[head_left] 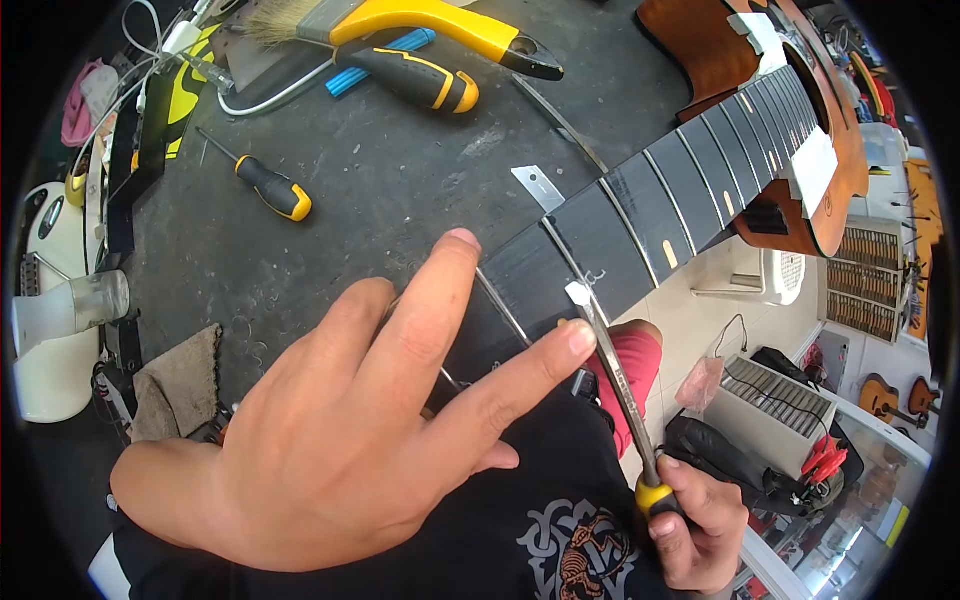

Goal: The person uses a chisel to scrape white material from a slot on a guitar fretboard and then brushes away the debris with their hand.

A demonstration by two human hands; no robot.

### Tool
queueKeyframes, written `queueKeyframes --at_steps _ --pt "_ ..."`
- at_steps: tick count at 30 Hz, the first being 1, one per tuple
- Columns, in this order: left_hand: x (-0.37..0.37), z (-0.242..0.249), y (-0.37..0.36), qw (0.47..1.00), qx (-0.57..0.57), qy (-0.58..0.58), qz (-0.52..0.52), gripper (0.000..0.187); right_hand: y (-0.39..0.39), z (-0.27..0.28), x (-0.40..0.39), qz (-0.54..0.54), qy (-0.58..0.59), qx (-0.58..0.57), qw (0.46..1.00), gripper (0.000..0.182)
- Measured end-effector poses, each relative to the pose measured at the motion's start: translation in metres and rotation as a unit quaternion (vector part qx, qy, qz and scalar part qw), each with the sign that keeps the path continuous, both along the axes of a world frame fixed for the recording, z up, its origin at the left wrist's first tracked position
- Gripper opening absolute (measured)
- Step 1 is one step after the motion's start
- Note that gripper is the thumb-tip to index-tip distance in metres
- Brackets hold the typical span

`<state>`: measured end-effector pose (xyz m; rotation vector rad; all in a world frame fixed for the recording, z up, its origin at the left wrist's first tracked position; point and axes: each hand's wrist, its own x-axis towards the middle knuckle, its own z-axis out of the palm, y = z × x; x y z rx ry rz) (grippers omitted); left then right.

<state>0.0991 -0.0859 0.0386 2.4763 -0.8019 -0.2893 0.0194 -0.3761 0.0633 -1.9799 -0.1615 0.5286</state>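
Observation:
An acoustic guitar lies across the dark workbench, its black fretboard (640, 210) running from the brown body (720, 40) at top right down toward me. My left hand (380, 420) rests on the near end of the neck, index and middle fingers spread along a metal fret. My right hand (700, 520) grips the yellow-and-black handle of a thin metal file (615, 370). The file's tip touches the edge of the fretboard by a small white mark (578, 292), just above my left index fingertip.
On the bench lie a yellow-handled screwdriver (265, 185), a yellow-handled brush (400, 22), another yellow-and-black handled tool (420, 80), a small metal blade (538, 187), a brown cloth (180, 380) and a white guitar body (45, 330) at left. Beyond the bench edge is a tiled floor with boxes and small guitars.

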Motion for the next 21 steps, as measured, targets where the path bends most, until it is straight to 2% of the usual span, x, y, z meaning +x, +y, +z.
queueKeyframes --at_steps 5,7,9,11,13,21 --pt "0.000 0.000 0.000 1.000 0.005 0.000 -0.001 0.075 0.004 -0.006 -0.003 0.001 -0.010 -0.008 1.000 0.039" --pt "0.000 0.000 0.000 1.000 0.003 -0.001 -0.001 0.076 0.007 -0.018 -0.012 -0.050 -0.071 -0.027 0.996 0.046" --pt "0.000 0.000 0.001 1.000 0.004 0.004 -0.004 0.076 0.006 -0.018 -0.013 -0.054 -0.072 -0.028 0.996 0.046" --pt "0.000 0.000 0.001 1.000 0.002 0.003 -0.003 0.076 0.006 -0.012 -0.009 -0.056 -0.070 -0.030 0.996 0.046" --pt "0.000 -0.001 0.001 1.000 -0.001 0.002 -0.002 0.076 0.004 0.004 0.004 0.000 0.004 -0.009 1.000 0.039" --pt "0.000 -0.001 0.000 1.000 -0.001 -0.003 0.008 0.076 0.001 0.006 0.002 0.000 0.014 0.003 1.000 0.040"
